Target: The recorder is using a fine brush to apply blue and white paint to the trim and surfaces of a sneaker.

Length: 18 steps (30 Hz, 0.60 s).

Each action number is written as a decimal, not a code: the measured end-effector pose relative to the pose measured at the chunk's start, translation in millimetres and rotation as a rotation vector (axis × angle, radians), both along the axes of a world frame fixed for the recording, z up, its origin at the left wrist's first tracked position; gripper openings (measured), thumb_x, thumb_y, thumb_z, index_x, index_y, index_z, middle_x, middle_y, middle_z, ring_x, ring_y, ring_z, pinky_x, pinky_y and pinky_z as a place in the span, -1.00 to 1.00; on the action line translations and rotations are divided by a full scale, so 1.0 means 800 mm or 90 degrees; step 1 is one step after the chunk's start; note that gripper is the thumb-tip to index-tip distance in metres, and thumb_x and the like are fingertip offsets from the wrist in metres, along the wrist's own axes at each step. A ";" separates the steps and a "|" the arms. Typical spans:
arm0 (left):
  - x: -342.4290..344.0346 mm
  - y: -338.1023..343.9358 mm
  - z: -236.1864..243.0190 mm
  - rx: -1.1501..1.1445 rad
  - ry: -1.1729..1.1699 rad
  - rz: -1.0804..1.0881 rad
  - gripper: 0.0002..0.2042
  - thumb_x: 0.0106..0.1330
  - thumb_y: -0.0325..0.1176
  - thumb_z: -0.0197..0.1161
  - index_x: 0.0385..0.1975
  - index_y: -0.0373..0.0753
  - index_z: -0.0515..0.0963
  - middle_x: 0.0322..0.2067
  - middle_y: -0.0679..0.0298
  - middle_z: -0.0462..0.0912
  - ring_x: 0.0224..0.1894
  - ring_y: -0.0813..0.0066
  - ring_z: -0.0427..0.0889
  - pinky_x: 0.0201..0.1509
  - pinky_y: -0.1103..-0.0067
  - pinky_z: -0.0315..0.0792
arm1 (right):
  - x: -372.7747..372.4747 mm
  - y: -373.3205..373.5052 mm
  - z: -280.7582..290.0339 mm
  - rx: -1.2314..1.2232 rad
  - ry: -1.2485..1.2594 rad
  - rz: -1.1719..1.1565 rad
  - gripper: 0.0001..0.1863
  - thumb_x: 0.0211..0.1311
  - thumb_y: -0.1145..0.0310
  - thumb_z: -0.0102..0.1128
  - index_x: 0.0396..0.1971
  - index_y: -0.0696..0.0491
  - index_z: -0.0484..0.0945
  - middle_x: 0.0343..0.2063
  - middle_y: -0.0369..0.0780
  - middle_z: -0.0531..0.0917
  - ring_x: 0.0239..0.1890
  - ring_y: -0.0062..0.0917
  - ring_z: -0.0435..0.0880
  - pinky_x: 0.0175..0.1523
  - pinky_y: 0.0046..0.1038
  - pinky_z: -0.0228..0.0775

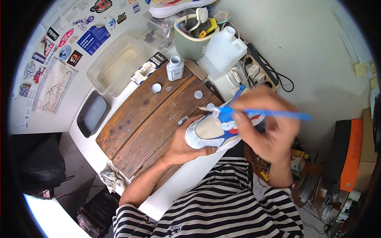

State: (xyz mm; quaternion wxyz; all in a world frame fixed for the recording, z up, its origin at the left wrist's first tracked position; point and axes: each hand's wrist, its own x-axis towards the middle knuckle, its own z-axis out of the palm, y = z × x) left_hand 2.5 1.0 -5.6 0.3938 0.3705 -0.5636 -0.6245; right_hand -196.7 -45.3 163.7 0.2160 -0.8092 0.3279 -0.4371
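My left hand [179,139] is closed around the toe end of a sneaker [209,127] in white, beige and blue with red accents, holding it over the near right side of a wooden board [139,123]. In my right hand [266,129], blurred by motion, is a slim paintbrush with a blue handle [293,114]. Its pale tip points left, just above the sneaker's tongue and laces. Near the tip is a small round white piece [210,106]. A small white jar [175,69] stands uncapped at the board's far end, with a round lid [156,87] near it.
Another small white disc [198,94] lies on the board. Behind stand a translucent jug [222,51], a green bin of brushes [190,45], a clear plastic tub [117,65] and a small box [149,68]. A dark tray [93,114] sits left; a crumpled rag [112,177] lies at the near left edge.
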 end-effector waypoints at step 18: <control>0.001 -0.002 0.005 0.021 0.019 0.003 -0.03 -0.08 -0.29 0.72 0.34 -0.51 0.31 0.16 -0.01 0.59 0.22 0.27 0.58 0.37 0.39 0.43 | 0.176 -0.151 -0.100 0.105 0.330 0.119 -0.89 0.12 0.53 0.34 -0.51 0.27 0.64 -0.60 0.09 0.65 -0.49 -0.02 0.70 -0.28 -0.17 0.56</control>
